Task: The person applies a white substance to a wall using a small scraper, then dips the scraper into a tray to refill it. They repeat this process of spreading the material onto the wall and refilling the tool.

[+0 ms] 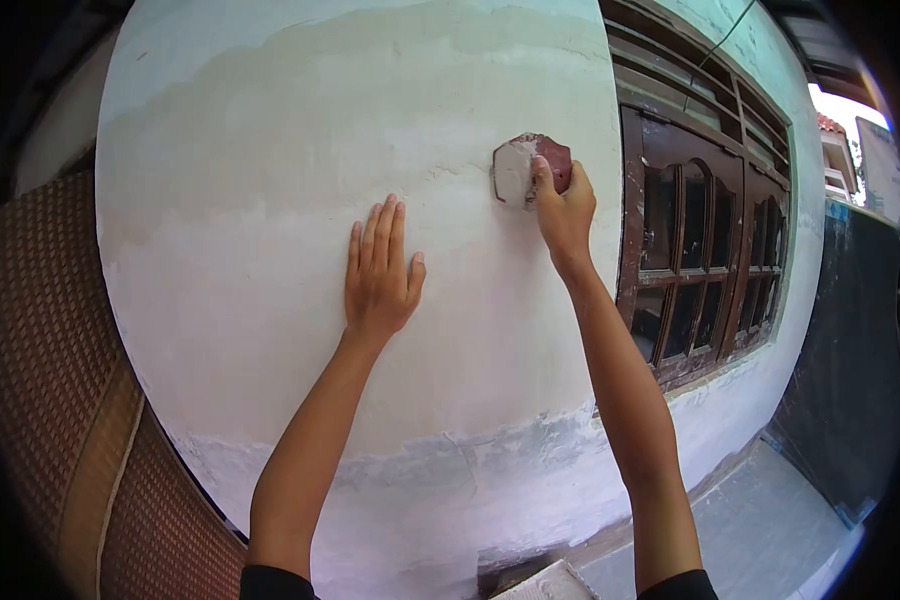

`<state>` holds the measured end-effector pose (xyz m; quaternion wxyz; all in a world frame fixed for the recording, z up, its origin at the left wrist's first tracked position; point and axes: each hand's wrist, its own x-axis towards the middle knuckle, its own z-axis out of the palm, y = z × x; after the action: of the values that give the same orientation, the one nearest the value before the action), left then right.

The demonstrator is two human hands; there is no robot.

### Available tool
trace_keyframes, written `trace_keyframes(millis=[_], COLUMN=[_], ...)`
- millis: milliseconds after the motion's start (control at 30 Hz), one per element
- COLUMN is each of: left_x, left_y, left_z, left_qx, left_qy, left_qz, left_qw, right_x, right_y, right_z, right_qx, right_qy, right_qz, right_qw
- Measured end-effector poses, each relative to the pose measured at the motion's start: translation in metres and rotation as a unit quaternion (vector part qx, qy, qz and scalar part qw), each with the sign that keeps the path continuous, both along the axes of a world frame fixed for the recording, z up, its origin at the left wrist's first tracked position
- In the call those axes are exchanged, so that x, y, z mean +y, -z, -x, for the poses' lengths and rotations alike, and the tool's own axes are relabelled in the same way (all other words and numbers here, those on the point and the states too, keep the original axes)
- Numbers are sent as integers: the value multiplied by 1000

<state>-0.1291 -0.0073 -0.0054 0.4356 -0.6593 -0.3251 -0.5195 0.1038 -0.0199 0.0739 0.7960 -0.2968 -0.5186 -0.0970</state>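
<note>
My right hand (pixel 566 215) grips a piece of reddish-brown sandpaper (pixel 556 160), thumb over its face. Pale dust coats the left part of the sandpaper, which lies against or very close to the plastered wall (pixel 270 300). Lower and to the left, my left hand (pixel 381 270) rests flat on the same wall with its fingers stretched upward and the thumb apart, holding nothing. Patchy filler in white and beige covers the wall, and a short crack (pixel 445 172) runs left of the sandpaper.
A brown wooden window (pixel 705 230) with glass panes and slats is right of my right hand. Woven brown panels (pixel 45 300) stand at the left. Below, a whitish box-like object (pixel 552 582) sits by the wall's foot, near grey floor (pixel 770 510).
</note>
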Motion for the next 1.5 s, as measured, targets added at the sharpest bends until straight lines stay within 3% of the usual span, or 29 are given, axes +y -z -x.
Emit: trace_keyframes(millis=[167,200,333,400,500,733,833,933,1067,1167,1267,1367,1500], left_x=[-2,-1,2,0,0,1,-2,-2,-2,0,-1,-3,-1], left_y=[-1,-1,0,-1,0,1,0,-1,0,1,1,0,1], left_z=[0,-1,-2,-2,-1,-2,-3,0,1,-1,-3,-1,-1], left_qx=[-2,-2,-3,-4,-1,-3,-6,-1,-4,-6,-9,-3,-6], left_qy=[-10,-16,-34,-38,-35,-36,-71,-34,-36,-45,-45,-38,-45], left_qz=[9,7,-15,-9,-1,-2,-17,-5,2,-13,-11,-3,-8], left_qw=[1000,1000,999,999,999,999,997,999,999,999,999,999,999], right_x=[15,16,13,16,24,24,12,20,13,24,28,15,24], right_y=[0,2,13,15,14,18,20,21,19,20,19,15,8], right_z=[-25,-40,-52,-34,-14,-61,-43,-25,-63,-83,-49,-27,-69], right_qx=[58,140,191,88,-26,150,82,-78,59,121,1,-59,157], right_qy=[45,7,-56,-127,24,-37,-114,106,23,-51,-66,81,-47], right_qz=[20,25,29,9,36,13,-27,10,64,-2,-27,64,11], right_qw=[997,990,980,988,999,988,990,991,996,991,997,993,986])
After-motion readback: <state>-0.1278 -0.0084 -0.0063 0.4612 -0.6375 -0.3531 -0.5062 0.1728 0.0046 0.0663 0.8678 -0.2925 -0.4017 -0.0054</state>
